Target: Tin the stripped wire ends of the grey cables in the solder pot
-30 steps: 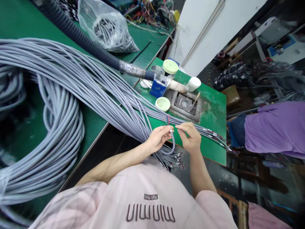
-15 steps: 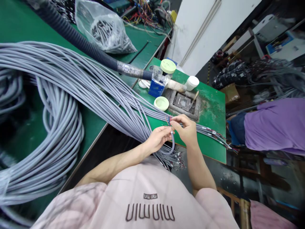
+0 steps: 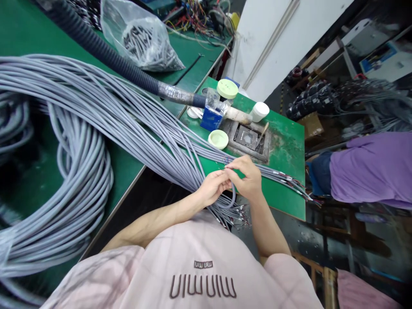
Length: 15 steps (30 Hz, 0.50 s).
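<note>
My left hand [image 3: 215, 185] is closed on the end of a grey cable [image 3: 234, 195], which bends down below the fingers. Thin coloured wires [image 3: 226, 160] fan out above the fingertips. Against them my right hand [image 3: 246, 175] pinches at the wires, its fingertips touching those of my left hand. Behind both hands a thick bundle of grey cables [image 3: 154, 124] runs from the left across the green table. Stripped ends [image 3: 241, 214] of other cables hang below my hands, and more ends [image 3: 299, 189] lie to the right.
A soldering pot [image 3: 247, 137] in a grimy frame stands just beyond my hands, under a fume hose [image 3: 128, 73]. Around it are a green lid [image 3: 218, 139], a white cup [image 3: 259, 111] and a blue box [image 3: 211, 119]. A person in purple [image 3: 370, 169] is at the right.
My right hand has shifted slightly left and its fingertips now meet those of my left hand. The coloured wires are less spread and partly covered. My left hand has barely moved.
</note>
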### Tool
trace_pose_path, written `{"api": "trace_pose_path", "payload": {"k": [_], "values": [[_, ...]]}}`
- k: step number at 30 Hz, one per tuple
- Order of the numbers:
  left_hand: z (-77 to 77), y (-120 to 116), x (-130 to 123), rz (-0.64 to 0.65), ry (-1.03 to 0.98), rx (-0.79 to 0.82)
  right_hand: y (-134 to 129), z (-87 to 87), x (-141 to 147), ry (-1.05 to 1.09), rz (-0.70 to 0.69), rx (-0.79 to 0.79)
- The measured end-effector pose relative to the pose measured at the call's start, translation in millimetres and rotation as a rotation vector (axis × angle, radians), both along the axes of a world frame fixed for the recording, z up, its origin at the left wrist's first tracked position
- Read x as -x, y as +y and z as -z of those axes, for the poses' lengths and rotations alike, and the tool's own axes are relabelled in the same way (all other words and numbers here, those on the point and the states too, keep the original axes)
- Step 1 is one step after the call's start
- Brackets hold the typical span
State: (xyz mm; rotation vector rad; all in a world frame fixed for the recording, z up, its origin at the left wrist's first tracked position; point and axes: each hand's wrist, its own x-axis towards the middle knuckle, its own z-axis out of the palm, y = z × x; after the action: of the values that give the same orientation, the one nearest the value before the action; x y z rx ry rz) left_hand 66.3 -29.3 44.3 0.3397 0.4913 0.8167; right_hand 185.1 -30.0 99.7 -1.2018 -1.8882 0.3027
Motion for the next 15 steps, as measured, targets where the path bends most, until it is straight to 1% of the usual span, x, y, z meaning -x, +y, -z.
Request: {"api": "trace_pose_path", "payload": {"k": [2, 3, 4, 6, 9, 12, 15], "values": [[-0.1, 0, 0, 0.006, -0.009, -0.006, 0, -1.9, -2, -0.074, -0.063, -0.010], [-0.5, 0, 1, 0.015, -0.017, -0.008, 1, -2.5, -4, -0.076, -0.070, -0.009], [-1.1, 0, 1, 0.024, -0.022, -0.007, 2, -2.8, -5, -0.056, -0.059, -0.007], [-2.4, 0, 2, 0.038, -0.024, -0.003, 4, -3.0, -7, 0.018, 0.004, 0.014], [-3.8, 0, 2, 0.043, -0.021, 0.004, 9, -2.9, -7, 0.135, 0.070, 0.147], [-4.4, 0, 2, 0.051, -0.017, 0.011, 13, -2.7, -4, 0.224, 0.040, 0.311], [-4.4, -1, 1, 0.057, -0.010, 0.015, 15, -1.8, -1, 0.292, 0.042, 0.354]]}}
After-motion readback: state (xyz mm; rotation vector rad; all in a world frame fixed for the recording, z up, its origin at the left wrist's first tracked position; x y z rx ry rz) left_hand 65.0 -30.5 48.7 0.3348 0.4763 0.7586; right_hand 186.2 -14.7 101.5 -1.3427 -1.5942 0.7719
